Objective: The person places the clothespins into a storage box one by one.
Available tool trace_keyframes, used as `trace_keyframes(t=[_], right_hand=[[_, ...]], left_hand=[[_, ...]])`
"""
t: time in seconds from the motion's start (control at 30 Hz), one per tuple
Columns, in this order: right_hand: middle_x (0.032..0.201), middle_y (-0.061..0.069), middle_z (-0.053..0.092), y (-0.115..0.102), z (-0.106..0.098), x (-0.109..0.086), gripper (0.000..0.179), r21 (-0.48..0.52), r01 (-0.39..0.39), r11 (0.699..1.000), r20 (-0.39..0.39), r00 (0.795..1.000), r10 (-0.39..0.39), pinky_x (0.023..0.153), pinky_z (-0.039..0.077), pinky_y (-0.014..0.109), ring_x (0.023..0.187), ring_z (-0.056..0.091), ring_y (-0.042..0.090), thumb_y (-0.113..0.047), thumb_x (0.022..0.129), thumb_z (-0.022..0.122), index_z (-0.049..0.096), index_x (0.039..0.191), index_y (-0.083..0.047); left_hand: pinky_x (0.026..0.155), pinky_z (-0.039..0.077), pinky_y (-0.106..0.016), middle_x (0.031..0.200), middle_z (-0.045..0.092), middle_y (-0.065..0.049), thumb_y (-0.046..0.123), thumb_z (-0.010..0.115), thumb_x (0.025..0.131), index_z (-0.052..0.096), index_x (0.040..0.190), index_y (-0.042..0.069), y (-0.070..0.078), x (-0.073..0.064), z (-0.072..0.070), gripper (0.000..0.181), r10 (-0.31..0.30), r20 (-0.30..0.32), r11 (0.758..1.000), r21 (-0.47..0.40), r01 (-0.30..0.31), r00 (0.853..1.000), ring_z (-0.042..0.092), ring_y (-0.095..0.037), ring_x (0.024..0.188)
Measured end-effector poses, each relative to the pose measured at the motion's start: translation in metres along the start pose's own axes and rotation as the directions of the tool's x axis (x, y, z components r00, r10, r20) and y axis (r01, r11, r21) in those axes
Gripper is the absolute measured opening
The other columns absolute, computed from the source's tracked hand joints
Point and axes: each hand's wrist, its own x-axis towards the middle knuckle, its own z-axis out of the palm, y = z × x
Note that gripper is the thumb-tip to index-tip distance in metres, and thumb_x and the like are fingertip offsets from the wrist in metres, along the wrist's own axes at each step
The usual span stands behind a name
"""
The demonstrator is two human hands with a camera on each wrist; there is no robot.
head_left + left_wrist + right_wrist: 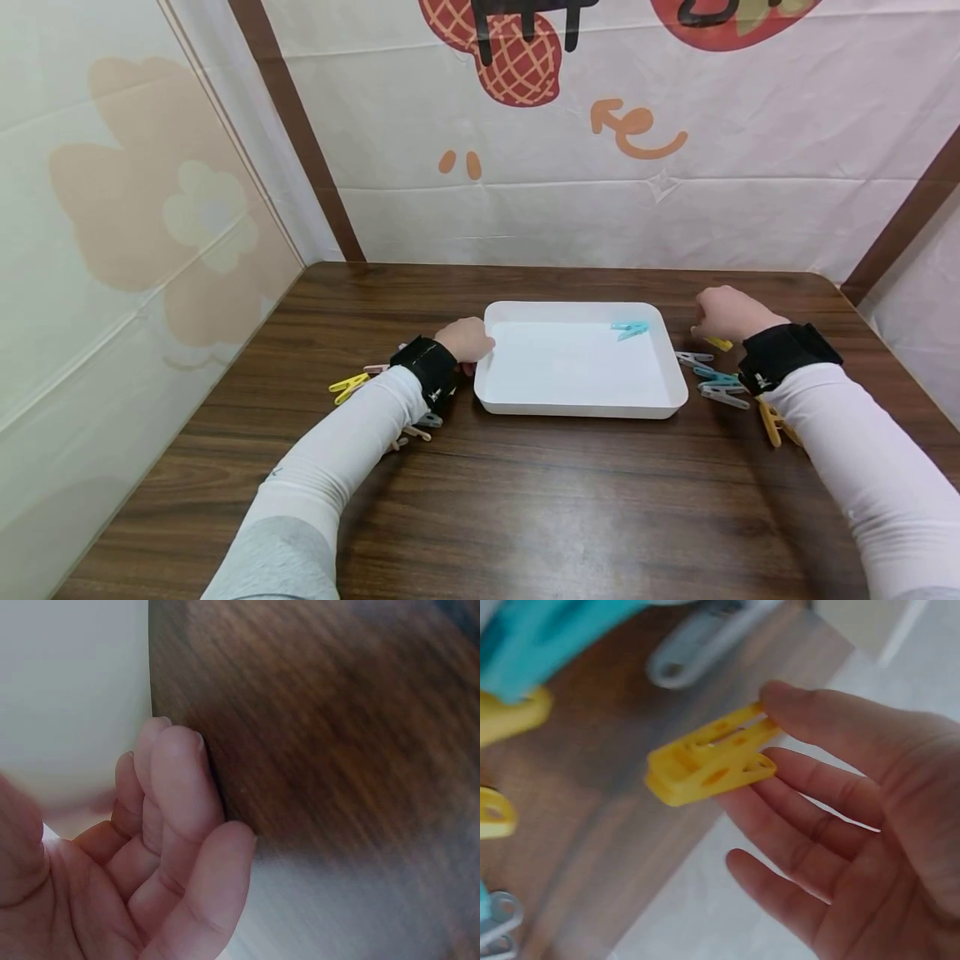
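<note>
A white rectangular tray [555,367] lies on the wooden table, with light-blue clothespins [632,330] inside near its far right corner. At the tray's left edge, my left hand [463,339] grips the rim, its fingers curled against the outer wall in the left wrist view. My right hand [729,312] is beyond the tray's right side. Between its thumb and fingers it pinches a yellow clothespin [712,757], held a little above the table. Grey clothespins [723,394] and a teal clothespin [716,377] lie below that hand, beside the tray.
Yellow-orange clothespins [771,423] lie partly under the right forearm. Around the left forearm are a yellow clothespin [349,386], a pink one [376,368] and several others, partly hidden. A printed cloth [525,217] hangs behind the table [570,500].
</note>
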Motion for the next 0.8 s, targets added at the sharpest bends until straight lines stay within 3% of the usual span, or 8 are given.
trace_keyframes(t=[0.2,0.37,0.57,0.8], right_hand=[[0.086,0.018,0.064,-0.022,-0.018,-0.001,0.025,-0.049,0.08,0.996,-0.14,0.986,-0.086,0.07,0.048,0.048,0.073,0.057,0.029,-0.008,0.085,0.071,0.061,0.099,0.01],[0.093,0.017,0.065,-0.05,-0.02,-0.001,0.025,-0.09,0.157,0.984,-0.189,0.967,-0.171,0.073,0.049,0.047,0.08,0.059,0.029,-0.007,0.085,0.073,0.062,0.104,0.005],[0.094,0.011,0.063,-0.078,-0.009,0.001,0.027,-0.157,0.277,0.948,-0.194,0.933,-0.304,0.07,0.052,0.041,0.078,0.062,0.025,-0.008,0.083,0.076,0.065,0.106,0.001],[0.087,0.007,0.059,-0.092,0.012,0.007,0.025,-0.2,0.396,0.896,-0.131,0.896,-0.425,0.064,0.05,0.037,0.073,0.057,0.02,-0.004,0.078,0.078,0.065,0.099,-0.002]], left_hand=[[0.046,0.048,-0.031,0.059,0.064,-0.011,0.022,0.043,0.1,0.063,0.086,0.001,0.001,0.0,-0.001,0.032,-0.007,0.004,1.0,-0.004,0.007,1.0,0.061,-0.021,0.05],[0.046,0.047,-0.031,0.059,0.064,-0.01,0.022,0.043,0.099,0.063,0.085,0.001,0.001,-0.001,-0.001,0.032,-0.011,0.002,1.0,0.001,0.011,1.0,0.061,-0.021,0.049],[0.046,0.047,-0.03,0.059,0.064,-0.01,0.022,0.043,0.099,0.063,0.086,0.001,0.003,-0.004,-0.001,0.031,-0.012,0.001,1.0,0.0,0.012,1.0,0.061,-0.021,0.05],[0.046,0.047,-0.03,0.059,0.064,-0.01,0.022,0.043,0.1,0.063,0.087,0.001,0.006,-0.008,-0.002,0.031,-0.014,-0.006,1.0,0.011,0.014,1.0,0.06,-0.02,0.049]])
